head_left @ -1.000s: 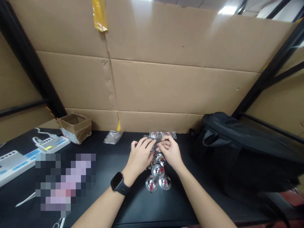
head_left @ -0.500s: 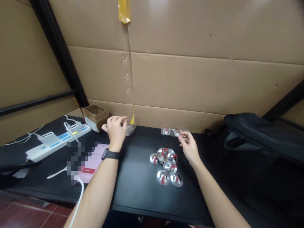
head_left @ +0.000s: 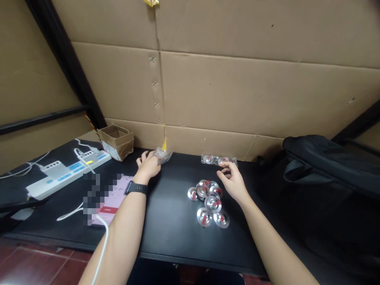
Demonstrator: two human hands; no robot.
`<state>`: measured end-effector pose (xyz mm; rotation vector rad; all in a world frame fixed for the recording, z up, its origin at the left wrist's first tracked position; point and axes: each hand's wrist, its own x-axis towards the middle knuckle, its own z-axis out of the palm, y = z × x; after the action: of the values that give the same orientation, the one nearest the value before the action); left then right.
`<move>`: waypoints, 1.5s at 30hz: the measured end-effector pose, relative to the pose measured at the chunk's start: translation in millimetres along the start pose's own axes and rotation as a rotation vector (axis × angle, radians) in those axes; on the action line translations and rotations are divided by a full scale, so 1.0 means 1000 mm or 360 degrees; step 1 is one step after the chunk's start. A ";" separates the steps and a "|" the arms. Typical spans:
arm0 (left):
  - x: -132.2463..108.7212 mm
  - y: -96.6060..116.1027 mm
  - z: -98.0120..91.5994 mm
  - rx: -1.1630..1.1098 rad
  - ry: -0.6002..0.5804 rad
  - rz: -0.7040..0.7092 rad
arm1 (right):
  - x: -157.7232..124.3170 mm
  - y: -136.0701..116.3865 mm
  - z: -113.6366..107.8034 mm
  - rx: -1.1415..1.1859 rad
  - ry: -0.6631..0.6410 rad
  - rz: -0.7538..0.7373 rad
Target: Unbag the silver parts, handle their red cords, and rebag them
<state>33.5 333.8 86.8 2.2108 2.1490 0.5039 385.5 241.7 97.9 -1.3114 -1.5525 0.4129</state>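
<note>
Just past the left hand (head_left: 150, 166), its grip unclear, crumpled plastic (head_left: 164, 155) calls for a light touch; the right hand (head_left: 234, 180), thumb and fingers apart, hangs by packaged metal discs (head_left: 208, 159).

Smooth, shiny metal discs (head_left: 213, 204) lie near the right hand (head_left: 233, 180); the packet (head_left: 207, 159) beyond it is glossy plastic, like the crinkled wrapper (head_left: 164, 154) by the left hand (head_left: 149, 166). The surface (head_left: 169, 221) below both looks smooth.

Discs (head_left: 209, 203) were silver and red | table (head_left: 172, 225) was black | cardboard wall (head_left: 237, 95) was brown | bag (head_left: 323, 198) was black | power strip (head_left: 69, 176) was white and blue
</note>
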 end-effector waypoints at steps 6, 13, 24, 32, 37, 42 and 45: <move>-0.001 0.008 0.003 0.0034 -0.0102 -0.0030 | 0.001 -0.003 -0.003 -0.0037 -0.0009 -0.0020; -0.006 0.022 0.007 0.0077 0.0248 -0.0020 | 0.000 -0.010 -0.007 -0.0049 -0.0001 -0.0015; -0.009 0.014 0.011 0.0105 0.0664 -0.0485 | 0.021 0.056 -0.034 -0.0845 0.0098 0.0103; -0.010 0.007 0.002 0.0115 0.0700 -0.0604 | 0.023 0.067 -0.016 -0.1219 -0.0374 0.0132; -0.009 0.008 0.001 0.0137 0.0612 -0.0588 | 0.022 0.067 -0.013 -0.1218 -0.0450 0.0156; -0.010 0.011 -0.002 0.0108 0.0574 -0.0611 | 0.021 0.062 -0.017 -0.1152 -0.0483 0.0153; -0.013 0.015 -0.009 0.0080 0.0603 -0.0646 | 0.021 0.053 -0.019 -0.1156 -0.0533 0.0173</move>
<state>46.1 318.4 96.0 1.7285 2.7265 0.9057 431.8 271.9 74.5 -1.9599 -2.0194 0.1302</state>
